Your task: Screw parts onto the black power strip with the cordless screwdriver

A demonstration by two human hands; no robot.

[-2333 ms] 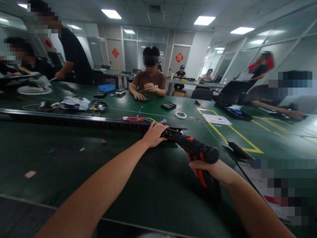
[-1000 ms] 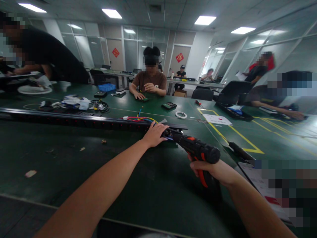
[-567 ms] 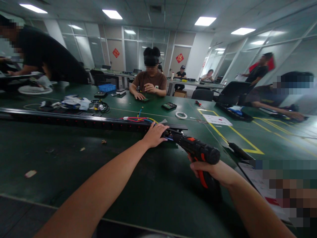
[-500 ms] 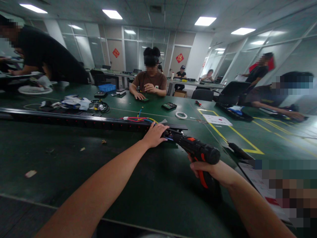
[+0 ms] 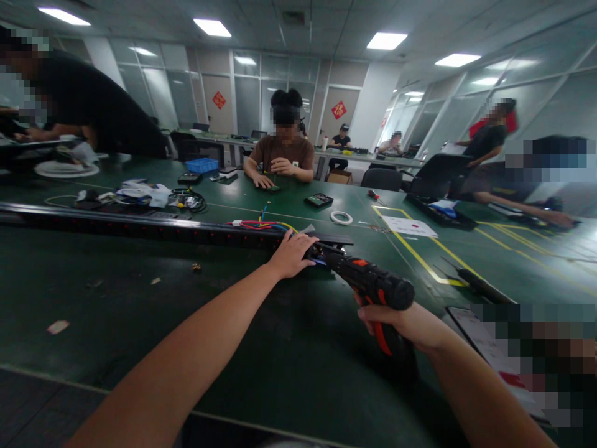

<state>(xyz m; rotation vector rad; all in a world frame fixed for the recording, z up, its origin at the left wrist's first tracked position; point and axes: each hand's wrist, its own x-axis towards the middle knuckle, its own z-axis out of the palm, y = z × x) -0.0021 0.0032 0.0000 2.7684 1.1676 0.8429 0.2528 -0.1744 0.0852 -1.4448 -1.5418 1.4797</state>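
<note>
A long black power strip [image 5: 140, 225] with small red marks along its side runs from the left edge to the middle of the table. At its right end my left hand [image 5: 293, 254] is closed over the housing, thumb on the near side. My right hand [image 5: 387, 317] is wrapped round the grip of a black and orange cordless drill [image 5: 373, 280]. The drill's nose points at the strip's end, just right of my left fingers; its tip is hard to make out there. Red, yellow and blue wires [image 5: 261, 223] come out behind my left hand.
Across the green table [image 5: 163, 361] a person [image 5: 282, 155] handles a small board. Around lie a white ring [image 5: 341, 218], a black open case [image 5: 319, 200], a blue basket [image 5: 201, 165], bundled cables [image 5: 189, 199], a paper sheet [image 5: 410, 226] and a black-handled tool [image 5: 480, 285].
The black-handled tool at the right has shifted rightward, away from the drill. My hands and the drill stay almost in place.
</note>
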